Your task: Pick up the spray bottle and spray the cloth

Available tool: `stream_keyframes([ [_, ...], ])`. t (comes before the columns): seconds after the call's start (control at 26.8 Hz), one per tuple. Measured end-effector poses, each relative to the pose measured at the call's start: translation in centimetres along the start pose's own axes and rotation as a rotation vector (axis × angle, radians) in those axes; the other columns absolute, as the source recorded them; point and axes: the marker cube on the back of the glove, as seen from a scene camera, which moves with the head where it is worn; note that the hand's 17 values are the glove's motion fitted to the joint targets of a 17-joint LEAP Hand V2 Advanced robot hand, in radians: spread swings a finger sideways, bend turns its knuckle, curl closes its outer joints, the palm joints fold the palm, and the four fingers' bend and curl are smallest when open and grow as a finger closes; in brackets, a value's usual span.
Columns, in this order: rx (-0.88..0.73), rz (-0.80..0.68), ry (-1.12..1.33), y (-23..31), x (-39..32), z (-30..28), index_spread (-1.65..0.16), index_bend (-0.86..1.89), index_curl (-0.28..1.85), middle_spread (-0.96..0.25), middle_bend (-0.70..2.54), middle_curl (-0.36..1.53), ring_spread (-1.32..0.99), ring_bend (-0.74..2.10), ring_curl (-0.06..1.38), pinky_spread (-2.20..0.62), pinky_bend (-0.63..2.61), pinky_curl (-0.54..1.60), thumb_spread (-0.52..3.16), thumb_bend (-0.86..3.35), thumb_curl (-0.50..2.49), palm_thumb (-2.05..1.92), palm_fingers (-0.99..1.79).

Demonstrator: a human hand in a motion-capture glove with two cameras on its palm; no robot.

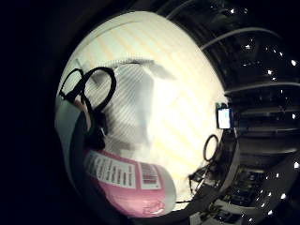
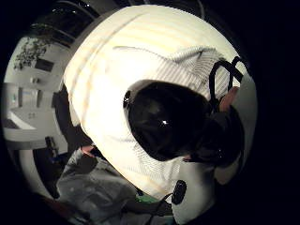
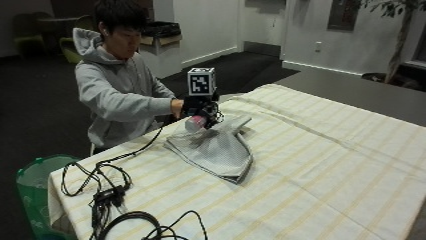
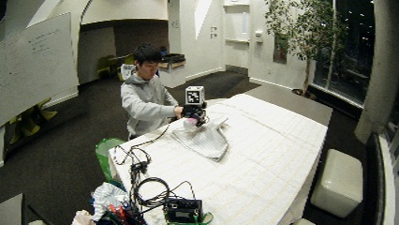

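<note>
A green bin [image 3: 34, 176] stands on the floor at the left end of the worktop [image 3: 333, 165], which is covered with a cream striped sheet. On this left end lie black cables [image 3: 100, 192], partly coiled. Behind the worktop sits a person in a grey hoodie [image 3: 116, 97]. The gloved right hand [image 3: 200, 111] is raised just above the near edge of the cloth [image 3: 216, 147], and its fingers are curled around the spray bottle [image 3: 197, 123], so the hand holds it.

The bottle has a pink body with a white label, seen close to the palm in the little finger side view [image 1: 129, 180]. In the outside view its long axis is tilted, the pink body slanting down and to the left, toward the person. I cannot tell exactly where the nozzle points; the thumb side view shows only a dark rounded part [image 2: 164, 119] in front of the cloth [image 2: 187, 65].

The grey cloth lies flat on the worktop, folded to a long shape. One corner near the hand is lifted up a little. Its narrow end points away from the person, toward the front of the worktop.
</note>
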Motion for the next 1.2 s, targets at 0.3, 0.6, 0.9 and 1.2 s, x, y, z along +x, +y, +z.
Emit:
stream_keyframes([
  [0.3, 0.227, 0.162, -0.419, -1.6, -2.9, -5.7, -0.12, 0.4, 0.52, -0.05, 0.56, 0.5, -0.12, 0.64, 0.46, -0.18, 0.37, 0.43, 0.14, -0.03, 0.73, 0.97, 1.36],
  [0.6, 0.661, 0.203, -1.091, -5.6, -8.0, -10.1, -0.12, 0.39, 0.53, -0.05, 0.55, 0.5, -0.12, 0.63, 0.46, -0.19, 0.39, 0.44, 0.14, -0.03, 0.74, 0.97, 1.35],
  [0.9, 0.81, 0.255, -1.397, -10.8, -15.4, -7.7, -0.12, 0.38, 0.53, -0.06, 0.54, 0.5, -0.11, 0.62, 0.46, -0.19, 0.39, 0.44, 0.15, -0.03, 0.75, 0.97, 1.34],
  [1.2, 0.746, 0.359, -1.551, -15.5, -20.2, -2.2, -0.13, 0.37, 0.53, -0.06, 0.51, 0.5, -0.11, 0.6, 0.46, -0.2, 0.39, 0.44, 0.19, -0.03, 0.75, 0.98, 1.3],
])
